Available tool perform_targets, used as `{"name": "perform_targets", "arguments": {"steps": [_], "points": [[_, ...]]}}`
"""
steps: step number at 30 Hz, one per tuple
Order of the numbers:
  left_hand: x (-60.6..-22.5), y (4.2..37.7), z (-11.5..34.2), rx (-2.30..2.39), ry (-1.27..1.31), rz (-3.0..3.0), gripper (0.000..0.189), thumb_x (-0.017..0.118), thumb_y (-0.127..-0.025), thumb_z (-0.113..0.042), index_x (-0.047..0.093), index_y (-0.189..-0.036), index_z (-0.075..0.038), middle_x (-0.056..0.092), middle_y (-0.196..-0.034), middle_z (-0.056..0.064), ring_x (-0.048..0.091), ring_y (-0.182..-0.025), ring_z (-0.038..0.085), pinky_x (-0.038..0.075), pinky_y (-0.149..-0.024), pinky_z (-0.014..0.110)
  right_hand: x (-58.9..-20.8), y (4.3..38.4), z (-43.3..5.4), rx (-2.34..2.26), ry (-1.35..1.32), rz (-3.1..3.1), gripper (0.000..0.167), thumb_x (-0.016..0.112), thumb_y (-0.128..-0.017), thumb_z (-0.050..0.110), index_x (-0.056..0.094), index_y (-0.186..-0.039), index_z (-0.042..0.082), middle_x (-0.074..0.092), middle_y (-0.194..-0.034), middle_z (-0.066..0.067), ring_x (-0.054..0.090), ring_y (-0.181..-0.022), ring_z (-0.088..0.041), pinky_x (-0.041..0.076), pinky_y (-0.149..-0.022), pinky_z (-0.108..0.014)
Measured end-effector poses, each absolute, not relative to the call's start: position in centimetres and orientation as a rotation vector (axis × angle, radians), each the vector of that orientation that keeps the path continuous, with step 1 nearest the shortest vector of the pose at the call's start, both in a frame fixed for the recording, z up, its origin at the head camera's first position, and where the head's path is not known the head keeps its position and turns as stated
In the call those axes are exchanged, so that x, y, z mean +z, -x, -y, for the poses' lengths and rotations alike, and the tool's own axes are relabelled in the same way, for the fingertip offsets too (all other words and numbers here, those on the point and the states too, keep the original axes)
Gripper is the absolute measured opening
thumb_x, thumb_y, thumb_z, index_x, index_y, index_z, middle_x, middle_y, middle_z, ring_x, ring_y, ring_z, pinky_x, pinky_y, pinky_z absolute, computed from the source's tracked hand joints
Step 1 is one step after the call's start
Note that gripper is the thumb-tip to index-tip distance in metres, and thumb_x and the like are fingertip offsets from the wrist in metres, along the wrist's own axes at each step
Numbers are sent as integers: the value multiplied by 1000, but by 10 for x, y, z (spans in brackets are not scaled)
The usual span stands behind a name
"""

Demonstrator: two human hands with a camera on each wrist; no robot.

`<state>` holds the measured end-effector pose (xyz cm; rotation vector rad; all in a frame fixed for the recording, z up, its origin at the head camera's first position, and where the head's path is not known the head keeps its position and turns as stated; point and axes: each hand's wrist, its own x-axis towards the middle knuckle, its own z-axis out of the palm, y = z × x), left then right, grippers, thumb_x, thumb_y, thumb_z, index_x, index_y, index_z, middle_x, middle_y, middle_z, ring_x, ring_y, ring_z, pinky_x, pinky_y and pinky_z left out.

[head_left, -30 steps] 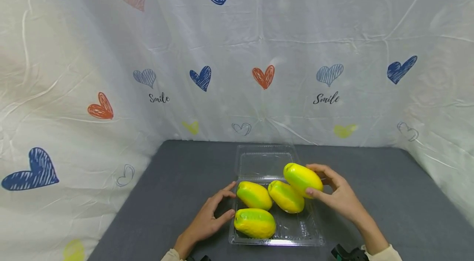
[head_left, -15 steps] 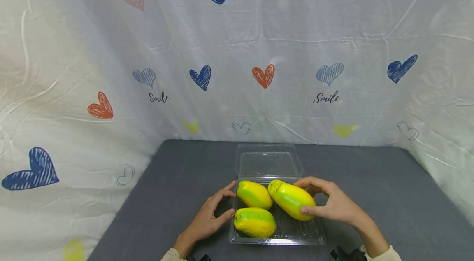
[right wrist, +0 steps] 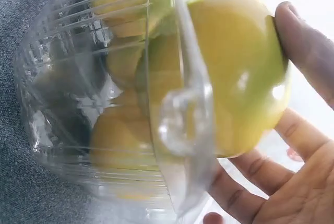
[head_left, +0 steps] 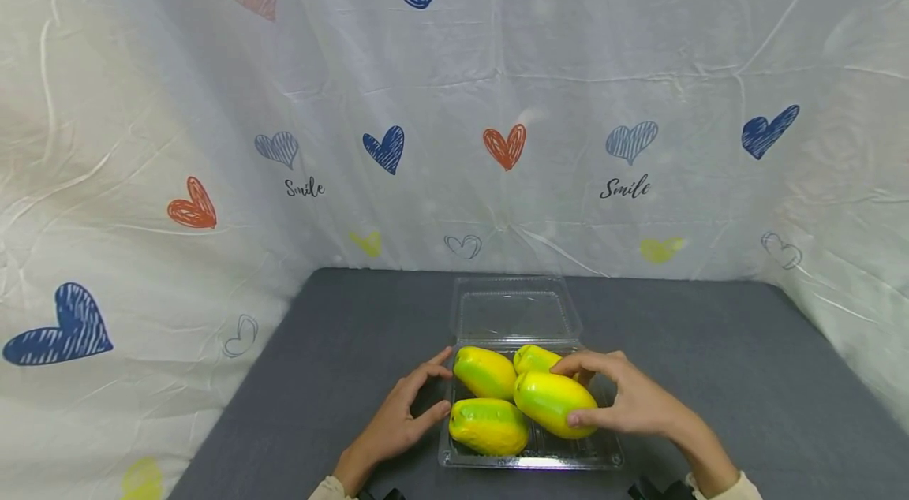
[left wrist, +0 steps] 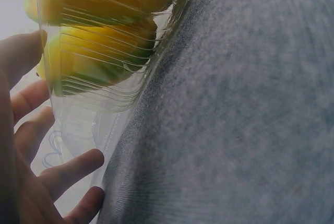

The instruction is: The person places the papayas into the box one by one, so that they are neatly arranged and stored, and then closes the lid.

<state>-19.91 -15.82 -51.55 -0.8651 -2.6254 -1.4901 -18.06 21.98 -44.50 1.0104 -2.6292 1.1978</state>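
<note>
My right hand (head_left: 635,399) grips a yellow-green mango (head_left: 554,404) between thumb and fingers, over the right part of a clear plastic clamshell box (head_left: 533,463). The right wrist view shows this mango (right wrist: 235,72) partly above the box's rim (right wrist: 195,78). Three other mangoes are inside: one back left (head_left: 486,372), one front left (head_left: 488,427), and one at the back (head_left: 534,358), partly hidden by the held mango. My left hand (head_left: 398,417) stays at the box's left side, fingers spread and fairly straight. In the left wrist view its fingertips (left wrist: 39,91) are at the clear wall.
The box's lid (head_left: 517,316) lies folded back behind it. A dark grey cloth (head_left: 369,326) covers the table. White sheeting printed with hearts (head_left: 504,147) hangs behind and at the sides.
My right hand has lowered the held mango and brought it toward me and slightly left, from above the back mango to in front of it. The left hand has stayed still.
</note>
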Motion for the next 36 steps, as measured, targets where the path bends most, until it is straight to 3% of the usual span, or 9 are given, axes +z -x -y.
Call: {"name": "perform_targets", "arguments": {"steps": [8,22,36], "points": [[-517,199,159,-1468,872,2627,31,62,-102,-33,52,-131,-39,35,-164,-13,36,-152,23,31,-112,70,-443,179,-218,1165,-1113,2717,45,85,-81,42,68,-122,30,69,-98,21,61,-86,2,26,-86,-36],[-515,198,158,-1497,833,2639,32,63,-101,-34,53,-130,-41,34,-164,-18,35,-153,23,29,-109,71,-442,180,-220,1149,-1108,2768,40,82,-84,45,69,-119,30,66,-98,22,60,-86,0,27,-84,-34],[-515,199,158,-1481,874,2614,32,63,-102,-32,52,-131,-38,35,-164,-14,36,-153,25,30,-110,73,-442,183,-225,1278,-1121,2702,29,79,-90,33,70,-113,18,69,-99,9,62,-84,-9,53,-77,-32]]}}
